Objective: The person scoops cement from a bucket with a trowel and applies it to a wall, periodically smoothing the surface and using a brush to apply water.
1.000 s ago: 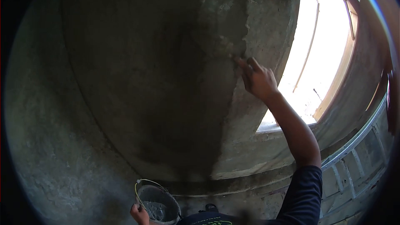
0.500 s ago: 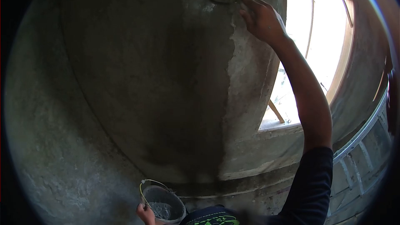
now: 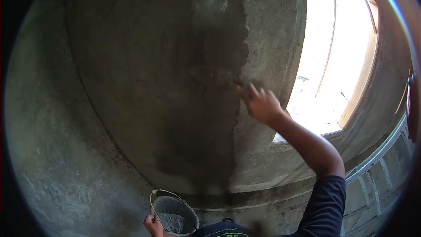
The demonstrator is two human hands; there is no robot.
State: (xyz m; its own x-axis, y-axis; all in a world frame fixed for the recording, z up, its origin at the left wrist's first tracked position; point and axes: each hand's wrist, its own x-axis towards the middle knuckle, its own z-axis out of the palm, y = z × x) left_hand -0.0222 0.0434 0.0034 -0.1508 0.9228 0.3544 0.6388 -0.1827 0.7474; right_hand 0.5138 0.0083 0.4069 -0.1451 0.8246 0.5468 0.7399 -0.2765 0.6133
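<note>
My left hand is closed around the thin, partly yellow handle of a bucket at the bottom of the view. Wet grey mortar lies inside the bucket. Out in front of the wall, my right hand grips what looks like a trowel, its blade smeared by motion. That blade overlaps the dark, damp-looking plaster near a ragged edge, where a lighter grey strip begins. Higher up, a wet patch shines on the plaster.
Right of the plaster is a bright window opening with a wooden frame. A ladder-like metal piece stands at the lower right. On the left, another rough wall meets this one at a corner. A ledge runs along the bottom.
My right hand has swept down from the top of the wall to mid-height, carrying the trowel with it. My left hand keeps hold of the bucket handle.
</note>
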